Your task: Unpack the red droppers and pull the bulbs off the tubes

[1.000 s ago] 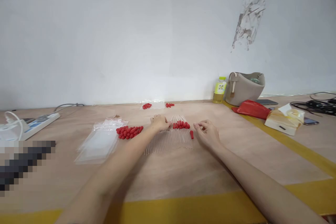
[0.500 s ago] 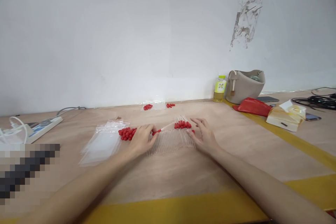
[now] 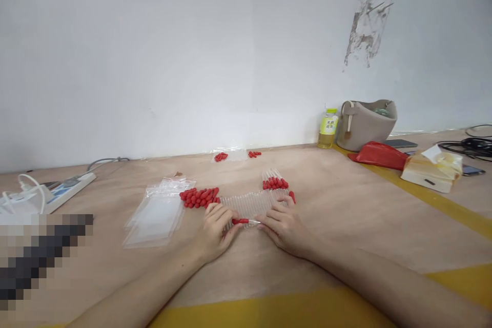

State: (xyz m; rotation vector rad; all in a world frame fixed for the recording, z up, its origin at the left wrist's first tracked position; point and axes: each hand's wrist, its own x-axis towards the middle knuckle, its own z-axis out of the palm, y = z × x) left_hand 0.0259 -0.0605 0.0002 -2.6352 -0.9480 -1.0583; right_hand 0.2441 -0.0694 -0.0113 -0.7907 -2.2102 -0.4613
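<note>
Between my hands, a dropper lies nearly level, its red rubber bulb [image 3: 241,221] to the left and its clear glass tube [image 3: 252,222] to the right. My left hand [image 3: 220,229] pinches the bulb end, while my right hand [image 3: 283,223] grips the tube end. Behind and under the hands is a row of clear glass tubes [image 3: 249,202] lying side by side. Several finished droppers [image 3: 275,182] rest beyond that row, bulbs toward me. A heap of loose red bulbs [image 3: 197,197] sits left of the tubes. One more red bulb [image 3: 292,197] shows beside my right fingers.
Clear zip bags [image 3: 157,215] are stacked at left, near a power strip [image 3: 71,192]. Small red pieces [image 3: 221,157] lie by the wall. At right stand a drink bottle [image 3: 327,129], a grey bag [image 3: 367,125], a red pouch [image 3: 378,156] and a tissue pack [image 3: 432,169].
Both hands have come nearer to me and closer together. My right hand has closed on a glass tube, and my left has left the bulb heap with a red bulb. The view has shifted slightly.
</note>
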